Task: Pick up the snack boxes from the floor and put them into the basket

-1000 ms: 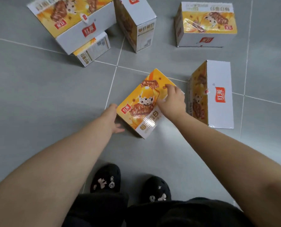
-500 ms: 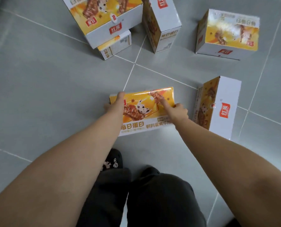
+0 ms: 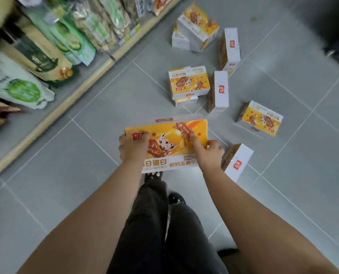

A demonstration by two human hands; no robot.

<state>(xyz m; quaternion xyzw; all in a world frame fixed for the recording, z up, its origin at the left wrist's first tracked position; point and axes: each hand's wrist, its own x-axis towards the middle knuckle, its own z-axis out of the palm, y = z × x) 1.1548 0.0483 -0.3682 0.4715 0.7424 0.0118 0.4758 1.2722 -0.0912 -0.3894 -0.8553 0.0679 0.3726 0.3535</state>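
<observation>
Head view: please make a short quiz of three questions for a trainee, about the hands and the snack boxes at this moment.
1. True or false: the left hand alone holds the lifted snack box, and the right hand hangs free.
2. On which side of the person does the shelf of snack bags stand? A. left B. right C. behind
3. Short answer: can the basket be seen in this view?
Key: 1. False, both hands grip the box. 2. A. 3. No, it is not in view.
</observation>
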